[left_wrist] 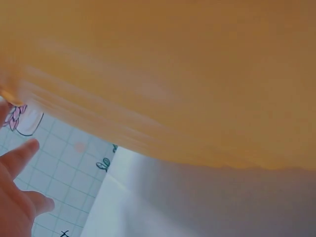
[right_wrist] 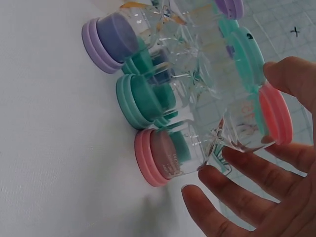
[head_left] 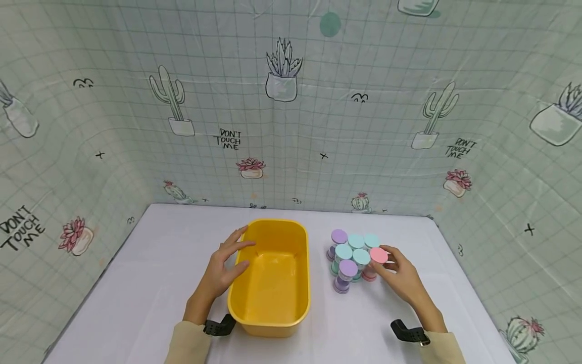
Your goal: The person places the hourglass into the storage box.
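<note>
Pink hourglass (head_left: 379, 255) stands gripped by right hand (head_left: 403, 277), left hand (head_left: 219, 269) spread at yellow tub (head_left: 271, 329).

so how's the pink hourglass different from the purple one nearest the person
Colour: the pink hourglass has pink end caps; the front purple hourglass has purple ones.
Place: the pink hourglass is at the cluster's right side, the front purple hourglass at its near edge.
Contact: the pink hourglass is in the grip of the right hand; no hand touches the front purple hourglass.
Both stand upright.
</note>
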The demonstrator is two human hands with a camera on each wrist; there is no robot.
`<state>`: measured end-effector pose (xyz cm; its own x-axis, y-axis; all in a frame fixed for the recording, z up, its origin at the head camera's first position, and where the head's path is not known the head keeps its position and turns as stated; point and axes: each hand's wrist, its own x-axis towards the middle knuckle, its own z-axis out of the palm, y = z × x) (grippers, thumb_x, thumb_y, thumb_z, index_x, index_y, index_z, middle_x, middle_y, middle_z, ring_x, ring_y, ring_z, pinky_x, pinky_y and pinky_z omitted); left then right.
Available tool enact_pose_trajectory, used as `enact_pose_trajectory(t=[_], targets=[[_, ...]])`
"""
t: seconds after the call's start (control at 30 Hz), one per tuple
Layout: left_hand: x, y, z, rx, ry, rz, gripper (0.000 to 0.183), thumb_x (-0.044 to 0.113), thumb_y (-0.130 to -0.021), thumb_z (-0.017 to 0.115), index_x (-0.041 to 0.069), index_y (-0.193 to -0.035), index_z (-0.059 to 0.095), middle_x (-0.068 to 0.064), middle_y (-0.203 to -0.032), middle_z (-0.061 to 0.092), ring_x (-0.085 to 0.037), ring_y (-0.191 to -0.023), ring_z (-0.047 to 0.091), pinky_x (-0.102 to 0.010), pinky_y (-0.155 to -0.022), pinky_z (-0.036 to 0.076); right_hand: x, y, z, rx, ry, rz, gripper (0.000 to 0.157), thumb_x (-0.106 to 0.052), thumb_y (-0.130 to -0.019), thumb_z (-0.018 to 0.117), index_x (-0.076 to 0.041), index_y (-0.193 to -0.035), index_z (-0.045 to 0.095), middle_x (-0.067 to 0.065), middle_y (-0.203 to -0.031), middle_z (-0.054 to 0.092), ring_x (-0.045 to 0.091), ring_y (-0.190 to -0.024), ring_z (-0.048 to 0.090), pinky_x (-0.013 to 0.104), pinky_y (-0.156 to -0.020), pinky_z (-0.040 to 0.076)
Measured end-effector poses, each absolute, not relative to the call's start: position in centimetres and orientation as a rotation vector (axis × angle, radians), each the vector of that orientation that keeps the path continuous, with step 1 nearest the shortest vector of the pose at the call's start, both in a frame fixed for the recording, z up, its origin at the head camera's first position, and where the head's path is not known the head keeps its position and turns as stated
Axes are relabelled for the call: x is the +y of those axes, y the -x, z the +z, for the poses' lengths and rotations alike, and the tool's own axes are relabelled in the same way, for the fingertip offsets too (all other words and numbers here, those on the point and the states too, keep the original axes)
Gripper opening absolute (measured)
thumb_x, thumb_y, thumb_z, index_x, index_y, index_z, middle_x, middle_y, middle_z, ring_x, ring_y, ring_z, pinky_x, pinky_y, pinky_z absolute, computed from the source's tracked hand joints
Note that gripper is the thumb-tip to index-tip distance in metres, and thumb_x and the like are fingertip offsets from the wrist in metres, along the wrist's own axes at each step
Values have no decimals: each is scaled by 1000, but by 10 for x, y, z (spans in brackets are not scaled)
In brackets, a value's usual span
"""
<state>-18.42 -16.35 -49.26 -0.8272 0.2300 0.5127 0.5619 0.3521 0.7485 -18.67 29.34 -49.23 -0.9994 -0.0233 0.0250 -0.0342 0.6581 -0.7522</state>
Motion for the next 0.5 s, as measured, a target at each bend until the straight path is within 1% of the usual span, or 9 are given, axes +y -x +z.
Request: enact_pose_trajectory(t=[0.07, 0.17, 0.27, 0.43, 0.5], targets=[[-163, 185, -494, -2284, 716, -1476, 37, 7, -91, 66, 4, -127, 70, -18, -160, 44, -50, -149, 34, -84, -111, 16, 293, 187, -492, -2843, -54, 1276, 68, -43, -98, 68, -6, -149, 47, 24, -136, 62, 43, -120, 65, 45, -90, 60], [-163, 186, -497, -2260, 729, -1505, 39, 2, -90, 65, 8, -128, 70, -16, -161, 43, -48, -148, 36, -79, -112, 24, 293, 189, -490, -2839, -78, 1255, 62, -42, -98, 68, -3, -145, 52, 24, -133, 65, 41, -117, 67, 32, -83, 59], [-162, 185, -498, -2250, 734, -1524, 40, 0, -90, 64, 10, -128, 70, -15, -163, 41, -47, -149, 35, -78, -113, 25, 294, 189, -487, -2826, -101, 1256, 57, -39, -98, 69, -1, -139, 56, 24, -130, 67, 41, -115, 68, 23, -77, 57], [-163, 185, -498, -2269, 742, -1532, 37, 3, -91, 64, 7, -128, 68, -16, -164, 38, -49, -150, 32, -79, -112, 25, 296, 188, -480, -2831, -122, 1234, 54, -38, -96, 73, 0, -133, 61, 22, -123, 71, 36, -111, 71, 20, -74, 56], [-164, 185, -498, -2283, 741, -1537, 37, 5, -92, 63, 8, -130, 67, -17, -165, 36, -51, -150, 31, -80, -112, 23, 297, 188, -475, -2843, -142, 1210, 53, -37, -95, 74, -1, -132, 63, 21, -122, 72, 34, -108, 72, 20, -74, 56]])
